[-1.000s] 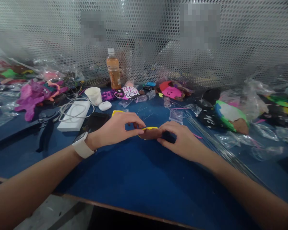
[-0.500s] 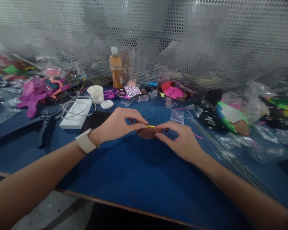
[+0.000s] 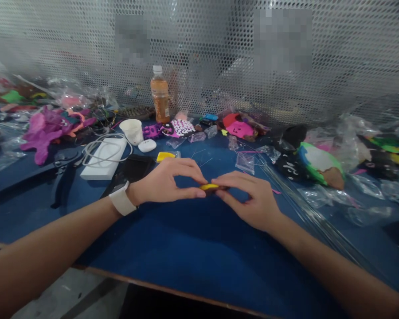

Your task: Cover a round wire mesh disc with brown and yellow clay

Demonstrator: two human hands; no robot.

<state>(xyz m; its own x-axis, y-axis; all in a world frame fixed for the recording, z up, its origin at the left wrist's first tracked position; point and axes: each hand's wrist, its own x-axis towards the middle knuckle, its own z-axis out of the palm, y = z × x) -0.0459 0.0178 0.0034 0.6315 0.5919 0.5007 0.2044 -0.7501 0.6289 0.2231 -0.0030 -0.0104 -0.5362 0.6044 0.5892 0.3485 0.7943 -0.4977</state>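
Between my two hands is a small flat brown-and-yellow piece [image 3: 210, 187], seen nearly edge-on above the blue table. It looks like modelling clay. My left hand [image 3: 173, 179] pinches its left end between thumb and fingers, and a white watch band circles that wrist. From the other side, my right hand [image 3: 252, 195] grips the right end with thumb and forefinger. The fingertips cover much of the piece. Just behind my left hand lies a yellow block of clay [image 3: 165, 156] with clear wrapping.
A drink bottle [image 3: 160, 95], a paper cup [image 3: 132, 130] and a white box [image 3: 104, 159] with a cable stand behind my left hand. Large cutters [image 3: 58, 166] lie left. Wires [image 3: 302, 204] and a coloured clay figure [image 3: 322, 161] lie right. A perforated metal screen [image 3: 199, 48] closes the back.
Both hands have come slightly lower and nearer. The piece has tipped from showing its broad brown face to nearly edge-on. The yellow block behind my left hand has come into view.
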